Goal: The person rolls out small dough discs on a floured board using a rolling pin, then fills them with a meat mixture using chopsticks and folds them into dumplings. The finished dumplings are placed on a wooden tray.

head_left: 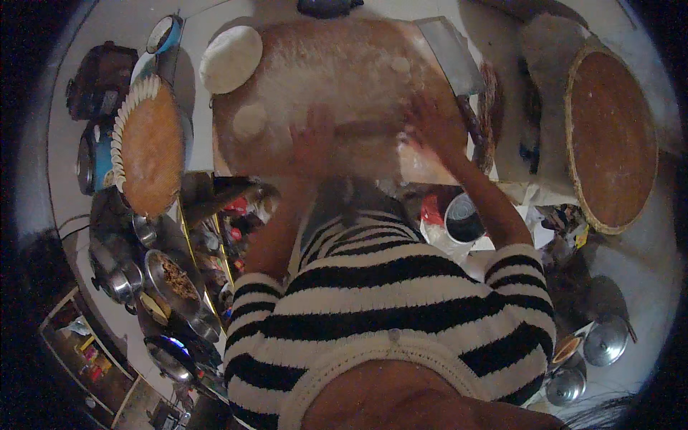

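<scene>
A floured wooden board (pixel 333 59) lies before me. Both my left hand (pixel 313 131) and my right hand (pixel 427 121) are over its near half, fingers stretched forward and blurred. Between them runs a dark bar, possibly a rolling pin (pixel 368 128); whether the hands grip it is unclear. One pale flat dough round (pixel 250 119) lies left of my left hand. A smaller dough piece (pixel 400 64) is beyond my right hand. At the board's far left corner sits a larger white round (pixel 231 59). A cleaver-like broad blade (pixel 451 54) lies at the far right corner.
To the left, a round woven tray (pixel 150 156) carries a curved row of dumplings (pixel 119 134). Beyond it is a blue bowl (pixel 164 35). A metal bowl of brown food (pixel 174 277) stands lower left. On the right are another woven tray (pixel 613 140) and a metal can (pixel 465 217).
</scene>
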`<state>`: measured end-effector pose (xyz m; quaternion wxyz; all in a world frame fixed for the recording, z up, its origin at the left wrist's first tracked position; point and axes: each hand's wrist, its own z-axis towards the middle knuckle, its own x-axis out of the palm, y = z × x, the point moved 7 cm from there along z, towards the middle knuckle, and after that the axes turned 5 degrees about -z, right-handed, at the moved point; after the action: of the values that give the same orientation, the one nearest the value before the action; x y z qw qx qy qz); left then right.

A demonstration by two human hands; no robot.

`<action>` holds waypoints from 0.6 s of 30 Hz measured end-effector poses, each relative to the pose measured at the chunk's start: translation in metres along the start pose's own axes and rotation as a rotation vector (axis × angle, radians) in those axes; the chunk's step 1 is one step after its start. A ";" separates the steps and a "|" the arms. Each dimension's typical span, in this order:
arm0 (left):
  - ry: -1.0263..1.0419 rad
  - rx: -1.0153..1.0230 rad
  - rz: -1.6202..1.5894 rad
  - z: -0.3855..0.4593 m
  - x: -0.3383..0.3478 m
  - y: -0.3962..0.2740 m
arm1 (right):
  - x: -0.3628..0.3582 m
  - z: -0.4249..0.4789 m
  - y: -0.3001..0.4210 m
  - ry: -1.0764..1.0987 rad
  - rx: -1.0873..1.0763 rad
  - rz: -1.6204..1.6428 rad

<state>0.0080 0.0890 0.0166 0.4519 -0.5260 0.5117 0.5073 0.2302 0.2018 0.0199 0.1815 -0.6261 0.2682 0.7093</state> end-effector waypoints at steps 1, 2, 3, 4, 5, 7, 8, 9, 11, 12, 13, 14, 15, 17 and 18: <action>0.106 -0.018 -0.043 -0.025 0.005 -0.011 | -0.004 -0.027 0.011 -0.043 -0.040 0.039; 0.212 -0.028 -0.086 -0.034 0.010 -0.016 | -0.010 -0.039 0.015 -0.086 -0.074 0.078; 0.138 -0.053 -0.131 -0.025 0.003 -0.012 | -0.015 -0.026 0.017 -0.015 -0.061 -0.005; 0.084 -0.091 -0.183 -0.024 -0.006 -0.008 | -0.027 -0.007 0.025 0.074 -0.058 -0.075; 0.033 -0.123 -0.236 -0.024 -0.013 -0.006 | -0.030 0.004 0.026 0.169 -0.050 -0.145; -0.060 -0.100 -0.162 0.011 -0.014 0.005 | -0.003 0.020 0.006 0.060 -0.033 -0.131; -0.100 -0.090 -0.123 0.018 -0.016 0.010 | 0.002 0.018 0.001 0.078 -0.019 -0.156; -0.028 -0.040 -0.125 0.012 -0.011 0.006 | 0.006 0.018 -0.009 0.088 -0.001 -0.191; 0.122 0.022 -0.124 -0.027 0.006 -0.001 | -0.006 -0.032 0.015 0.047 -0.054 -0.007; 0.028 -0.009 -0.184 -0.026 0.011 0.001 | -0.014 -0.047 0.021 0.025 -0.067 0.074; -0.043 -0.037 -0.245 -0.036 0.017 -0.002 | -0.015 -0.039 0.023 0.077 -0.051 0.017; -0.113 -0.067 -0.306 -0.044 0.024 -0.002 | -0.014 -0.022 0.022 0.129 -0.036 -0.039; -0.094 -0.091 -0.275 -0.035 0.017 0.000 | -0.010 -0.008 0.021 0.188 -0.018 -0.095; -0.085 -0.146 -0.200 0.009 -0.011 0.015 | -0.011 0.015 0.010 0.008 -0.037 -0.088; -0.054 -0.092 -0.185 0.004 -0.010 0.011 | -0.004 0.015 0.004 -0.012 -0.035 -0.089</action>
<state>-0.0028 0.0928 0.0265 0.4854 -0.5775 0.4248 0.5004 0.2163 0.2085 0.0251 0.2033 -0.6364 0.2266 0.7087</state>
